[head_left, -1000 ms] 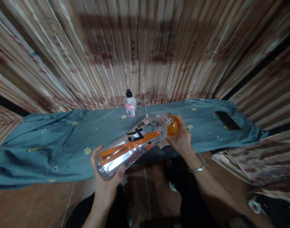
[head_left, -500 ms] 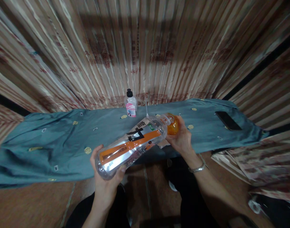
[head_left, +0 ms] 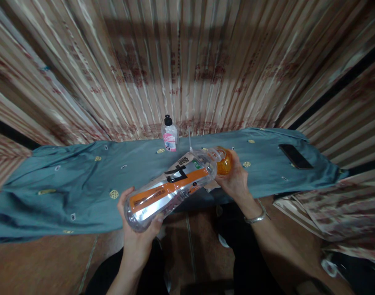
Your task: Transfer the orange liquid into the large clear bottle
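A large clear plastic bottle [head_left: 165, 184] with a silver and orange label lies tilted across the middle of the head view, held above the cloth. My left hand [head_left: 138, 237] is closed around its lower end, thumb on the near side. At the upper right end, my right hand [head_left: 236, 180] wraps round a see-through orange rounded piece [head_left: 224, 162] at the bottle's neck. Whether that piece is a cap or a separate container I cannot tell. Behind the bottle stand a small clear bottle [head_left: 170, 137] with a black top and pink label, and a thin clear tube-like piece [head_left: 190, 139].
A grey-green patterned cloth [head_left: 76, 176] covers the long narrow surface. On its right part lies a black phone [head_left: 295, 156]. Striped curtains [head_left: 181, 61] hang close behind and at both sides. A beige scrap [head_left: 212, 186] shows under the bottle near my right wrist.
Almost nothing differs. Both hands keep their grip on the large bottle, and the whole view has shifted by only a few pixels.
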Tool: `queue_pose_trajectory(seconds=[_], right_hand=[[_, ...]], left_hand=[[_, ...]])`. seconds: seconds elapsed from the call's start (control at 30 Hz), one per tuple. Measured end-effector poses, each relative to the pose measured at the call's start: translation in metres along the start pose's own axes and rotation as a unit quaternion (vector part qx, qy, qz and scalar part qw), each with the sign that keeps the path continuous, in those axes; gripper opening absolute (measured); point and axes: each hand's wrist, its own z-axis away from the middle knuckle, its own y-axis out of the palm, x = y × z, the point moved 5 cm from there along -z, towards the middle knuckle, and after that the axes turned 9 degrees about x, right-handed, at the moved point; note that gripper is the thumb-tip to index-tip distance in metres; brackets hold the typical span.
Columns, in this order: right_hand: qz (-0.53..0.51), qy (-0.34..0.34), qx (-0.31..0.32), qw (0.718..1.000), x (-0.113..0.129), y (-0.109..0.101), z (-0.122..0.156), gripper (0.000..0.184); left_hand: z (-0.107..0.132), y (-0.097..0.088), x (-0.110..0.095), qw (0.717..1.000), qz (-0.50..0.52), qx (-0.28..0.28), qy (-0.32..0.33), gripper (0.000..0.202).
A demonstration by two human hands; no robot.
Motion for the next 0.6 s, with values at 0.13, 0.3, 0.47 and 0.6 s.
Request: queue_pose_trajectory(seconds=[0.13,0.3,0.47,0.6], right_hand=[[0.006,-0.001,-0.002,1.0,-0.0008,0.0005,0.0004,0.074],[-0.002,-0.003,0.002,1.0,0.0014,-0.001,-0.0002,0.073],[0.002,-0.003,0.004,1.0,0.0019,-0.0013,-0.0004,0.073],[0.008,-0.003,0.002,1.0,0.0008,-0.0004,0.0003,0.071]], left_hand=[[-0.0002,0.0,0.0012,1.0,0.005,0.001,-0.003,0.095],[-0.0006,0.0003,0.0021,1.0,-0.001,0.006,-0.003,0.096],[-0.0006,0.0007,0.0024,1.0,-0.002,0.005,0.004,0.094],[-0.0002,0.0008,0.0038,1.0,-0.003,0.009,-0.001,0.093]])
